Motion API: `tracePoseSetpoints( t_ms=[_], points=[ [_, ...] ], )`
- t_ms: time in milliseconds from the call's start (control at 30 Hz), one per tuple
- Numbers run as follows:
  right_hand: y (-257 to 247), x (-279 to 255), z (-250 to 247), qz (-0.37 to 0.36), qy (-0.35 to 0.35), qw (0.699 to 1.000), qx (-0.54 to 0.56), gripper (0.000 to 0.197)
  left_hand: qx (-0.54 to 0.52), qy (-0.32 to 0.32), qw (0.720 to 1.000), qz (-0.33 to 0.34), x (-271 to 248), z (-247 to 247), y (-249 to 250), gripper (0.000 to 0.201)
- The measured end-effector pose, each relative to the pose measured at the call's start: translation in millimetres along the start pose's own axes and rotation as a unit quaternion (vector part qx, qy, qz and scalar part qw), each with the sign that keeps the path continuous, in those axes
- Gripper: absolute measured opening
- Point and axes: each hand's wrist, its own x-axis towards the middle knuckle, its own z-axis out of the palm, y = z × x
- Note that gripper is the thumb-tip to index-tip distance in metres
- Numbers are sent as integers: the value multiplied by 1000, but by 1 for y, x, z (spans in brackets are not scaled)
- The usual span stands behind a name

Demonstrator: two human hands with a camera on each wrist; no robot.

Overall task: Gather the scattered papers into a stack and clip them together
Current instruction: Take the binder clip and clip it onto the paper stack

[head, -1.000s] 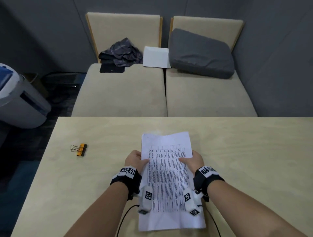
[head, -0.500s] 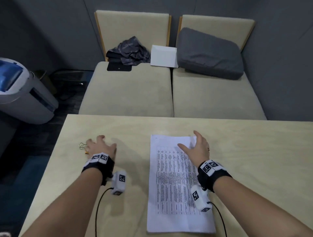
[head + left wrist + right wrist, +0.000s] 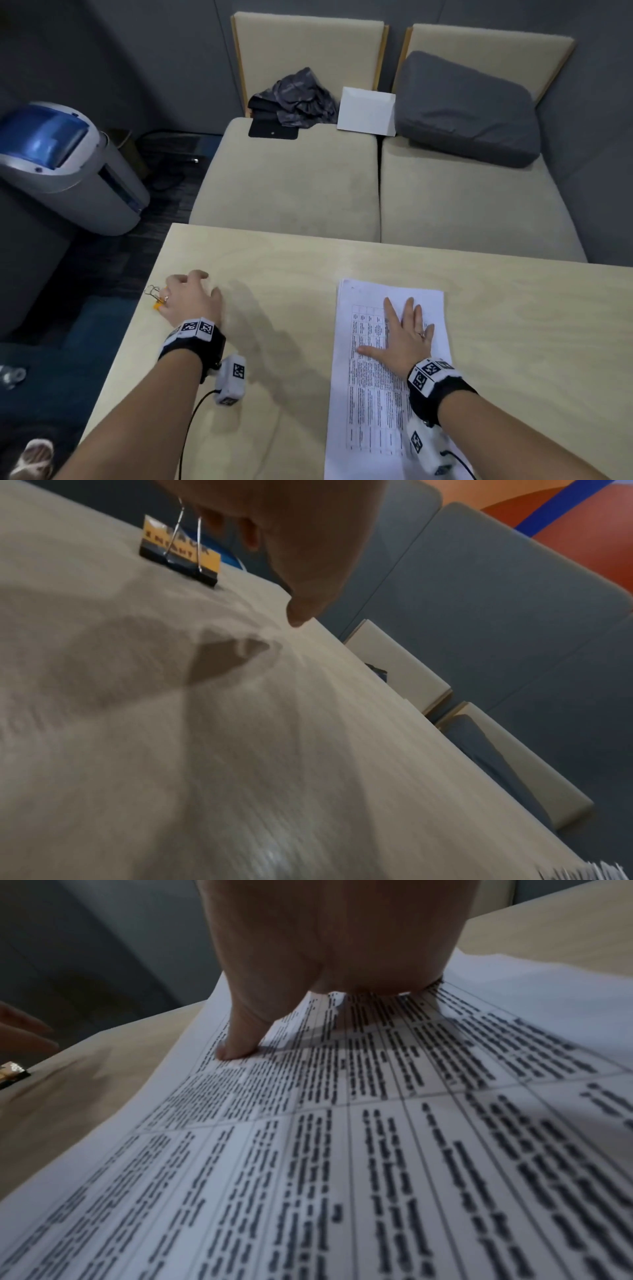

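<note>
Head view: the papers (image 3: pixel 373 394) lie gathered in one stack on the pale wooden table (image 3: pixel 291 274), edges roughly squared, so the gathering looks done. The right hand (image 3: pixel 406 337) lies flat on the stack, fingers straight, its grip open and pinning the sheets. Well apart to the left, near the table's edge, the left hand (image 3: pixel 190 301) arches over the single binder clip (image 3: pixel 156 298), whose wire handles and orange body peek out beside the knuckles. Whether the fingers have closed on it cannot be told from here. The clipping is not yet done.

Left wrist view: one yellow-and-black clip rests on the table with its wire handles raised. The fingers hang just above and behind it, loosely curved; the thumb tip points down beside it, not touching. The grip reads as open, nothing held.

Right wrist view: the palm and thumb press on the printed top sheet of tables. The clip's corner shows at the far left edge.

Count: one stack, one clip, two hands.
</note>
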Motion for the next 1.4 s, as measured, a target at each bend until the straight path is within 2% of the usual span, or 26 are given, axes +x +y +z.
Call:
tracePoseSetpoints(
  t_ms=[67,133,200,267,433,500,667,767,833,933,1000,1100,1167,1300,1400],
  points=[
    [-1,0,-1,3,-10,1000,-10,126,12,8,999,-39,4,-3,-2,52],
    [-2,0,-1,6,-15,1000,-20,126,32,-20,996,-75,9,-2,-8,69],
    [-3,1,-2,11,-17,999,-26,126,18,-60,994,-93,16,1,-16,77],
    [-3,2,-1,14,-19,999,-32,126,-8,-87,992,-90,20,1,-23,71],
    [-2,2,-2,9,-29,999,-38,126,-78,-58,994,-51,15,1,-32,34],
    [-2,2,-3,8,-31,999,-36,126,-95,-70,992,-43,8,2,-31,26],
    [-2,0,-14,3,-36,999,13,121,-129,-117,985,12,-28,6,-21,24],
    [2,-7,-27,-29,32,994,102,103,-138,-148,977,60,-53,4,-7,27],
    [4,-19,-38,-68,79,973,208,86,-157,-155,969,107,-73,-1,7,34],
    [0,-41,-51,-121,23,927,355,68,-248,-191,933,178,-104,-10,33,54],
    [-5,-54,-59,-150,-8,917,371,62,-306,-228,894,233,-127,-17,55,63],
    [-10,-69,-69,-179,-25,908,377,57,-296,-260,849,353,-159,-25,81,75],
    [-9,-77,-75,-179,-36,901,393,54,-295,-277,819,408,-176,-30,94,76],
    [7,-88,-83,-151,-35,885,438,39,-308,-295,776,464,-202,-37,114,77],
    [25,-92,-86,-149,-22,877,456,28,-287,-311,761,491,-216,-36,127,81]
  ],
)
